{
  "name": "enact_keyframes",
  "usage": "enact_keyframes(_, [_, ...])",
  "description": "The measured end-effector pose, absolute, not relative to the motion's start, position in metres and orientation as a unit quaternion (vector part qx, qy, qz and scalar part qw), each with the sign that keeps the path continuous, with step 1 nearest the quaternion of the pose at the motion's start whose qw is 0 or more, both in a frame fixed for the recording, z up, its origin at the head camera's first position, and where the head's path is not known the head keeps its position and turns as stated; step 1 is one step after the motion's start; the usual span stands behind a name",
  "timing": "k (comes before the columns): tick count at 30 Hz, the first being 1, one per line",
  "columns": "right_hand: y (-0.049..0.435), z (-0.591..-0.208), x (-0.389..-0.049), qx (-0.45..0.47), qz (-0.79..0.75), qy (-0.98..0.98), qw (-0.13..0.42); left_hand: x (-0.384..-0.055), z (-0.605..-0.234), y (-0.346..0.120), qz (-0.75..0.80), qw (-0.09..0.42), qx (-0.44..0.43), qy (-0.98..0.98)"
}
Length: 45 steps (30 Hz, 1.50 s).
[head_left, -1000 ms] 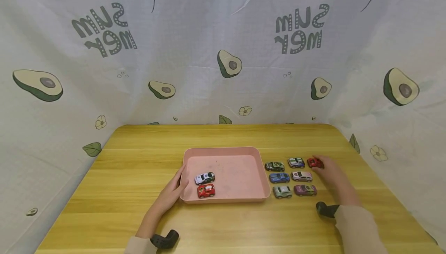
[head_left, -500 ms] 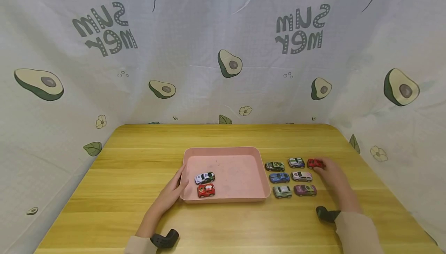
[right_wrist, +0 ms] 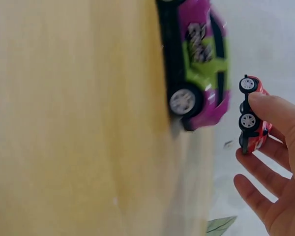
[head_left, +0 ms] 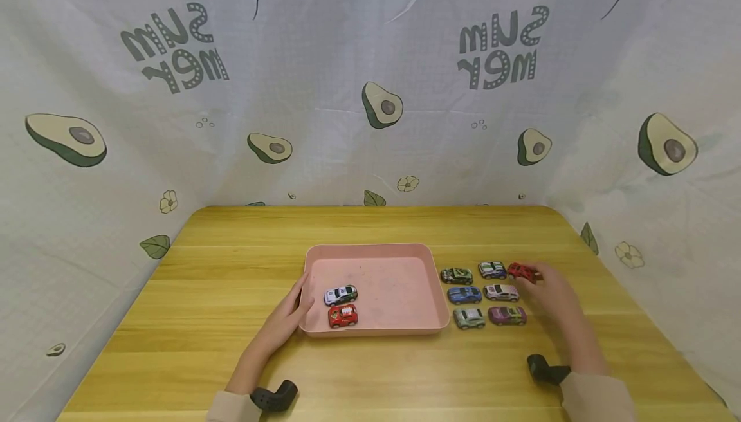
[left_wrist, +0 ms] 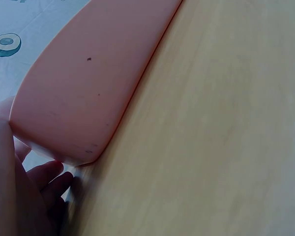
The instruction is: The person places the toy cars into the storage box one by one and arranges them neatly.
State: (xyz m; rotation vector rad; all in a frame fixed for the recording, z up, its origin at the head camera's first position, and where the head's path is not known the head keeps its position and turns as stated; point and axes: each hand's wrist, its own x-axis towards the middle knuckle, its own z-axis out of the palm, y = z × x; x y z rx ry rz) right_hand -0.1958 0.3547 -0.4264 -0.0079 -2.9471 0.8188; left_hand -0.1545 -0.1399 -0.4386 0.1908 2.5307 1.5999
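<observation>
My right hand (head_left: 552, 290) pinches a red toy car (head_left: 521, 273) between thumb and fingers. In the right wrist view that car, its wheels facing the camera, looks raised off the table. At the left end of a pink tray (head_left: 399, 296), my left hand (head_left: 282, 324) holds the wall, thumb over the rim and fingers outside. Inside the tray lie a white toy car (head_left: 340, 295) and another red toy car (head_left: 343, 316). A purple and green toy car (head_left: 507, 316) stands nearest my right wrist and looms large in the right wrist view.
Right of the tray, more toy cars stand in rough rows: a dark green one (head_left: 457, 276), a white and blue one (head_left: 493, 270), a blue one (head_left: 464, 294), a pink-white one (head_left: 501, 293) and a silver one (head_left: 469, 318). A printed curtain (head_left: 324, 165) hangs behind the wooden table (head_left: 202, 293).
My right hand has taken hold of the red car; the car has tilted and shifted slightly left. My left hand and the tray keep their place.
</observation>
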Motion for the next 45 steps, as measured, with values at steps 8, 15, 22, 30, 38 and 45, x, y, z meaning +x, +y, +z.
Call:
enact_keyframes(8, [0.336, -0.413, -0.186, 0.026, 0.258, -0.965, 0.05, -0.155, -0.438, -0.14, 0.531, 0.072, 0.062, 0.842])
enact_keyframes(15, [0.312, -0.403, -0.172, 0.039, 0.226, -0.971, 0.062, -0.156, -0.442, -0.14, 0.533, 0.072, 0.062, 0.841])
enact_keyframes(22, [0.294, -0.405, -0.164, 0.062, 0.215, -0.973, 0.065, -0.167, -0.465, -0.145, 0.533, 0.062, 0.063, 0.842])
enact_keyframes(30, [0.276, -0.408, -0.155, 0.082, 0.233, -0.965, 0.085, -0.154, -0.437, -0.139, 0.53, 0.073, 0.061, 0.842])
enact_keyframes(38, [0.251, -0.4, -0.151, 0.113, 0.217, -0.966, 0.086, -0.154, -0.438, -0.14, 0.534, 0.072, 0.066, 0.84])
enact_keyframes(45, [0.222, -0.398, -0.153, 0.131, 0.216, -0.965, 0.074, -0.154, -0.438, -0.139, 0.536, 0.07, 0.07, 0.838])
